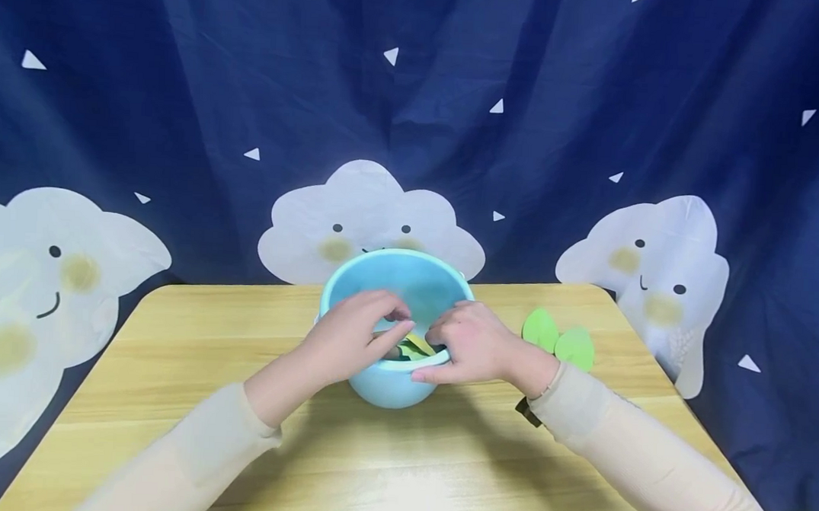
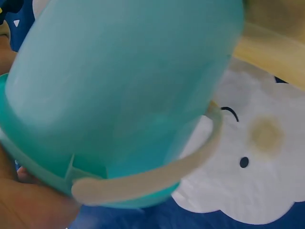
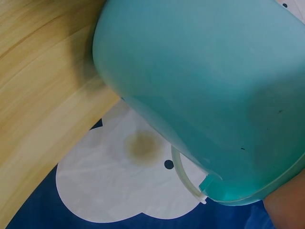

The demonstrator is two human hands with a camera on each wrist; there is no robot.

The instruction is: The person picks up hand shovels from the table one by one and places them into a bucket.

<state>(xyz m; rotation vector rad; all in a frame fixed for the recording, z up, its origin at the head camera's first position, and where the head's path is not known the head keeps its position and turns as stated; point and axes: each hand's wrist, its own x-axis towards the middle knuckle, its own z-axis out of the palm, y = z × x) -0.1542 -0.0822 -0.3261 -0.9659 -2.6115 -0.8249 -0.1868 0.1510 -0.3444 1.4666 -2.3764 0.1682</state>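
A light-blue bucket (image 1: 391,388) sits on the wooden table, its mouth facing up toward the head camera. Over its left side reaches my left hand (image 1: 351,333), fingers loosely bent inside the opening, with a gap between thumb and fingertips. My right hand (image 1: 477,338) grips the rim at the front right, thumb outside and fingers inside. Between the hands, a yellow piece (image 1: 420,343) and some green show inside; the rest of the contents is hidden. Both wrist views are mostly filled by the bucket's outer wall (image 2: 124,86), with its pale handle (image 2: 152,183) hanging at the side.
Two green leaf-shaped pieces (image 1: 540,330) lie on the table (image 1: 207,338) to the right of the bucket. Behind the table's far edge hangs a dark blue curtain (image 1: 441,150) printed with white clouds and triangles.
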